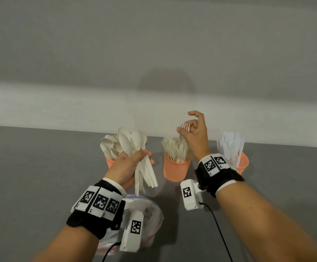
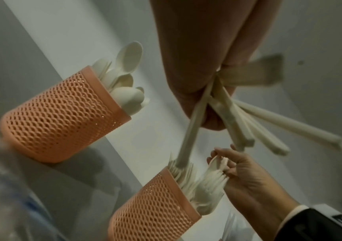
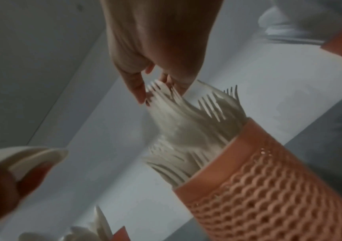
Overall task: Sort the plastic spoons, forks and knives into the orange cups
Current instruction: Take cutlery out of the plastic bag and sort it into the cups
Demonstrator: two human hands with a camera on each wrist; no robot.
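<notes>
Three cups stood beyond the hands: one (image 1: 110, 162) behind the left hand (image 1: 128, 168), one (image 1: 174, 170) between the hands, one (image 1: 243, 163) past the right wrist. The left hand held about six spoons (image 1: 135, 146). The right hand (image 1: 196, 133) held one fork (image 1: 185, 126). One bag (image 1: 152, 214) lay under the left wrist. Cutlery in the cups was too crowded to count.
</notes>
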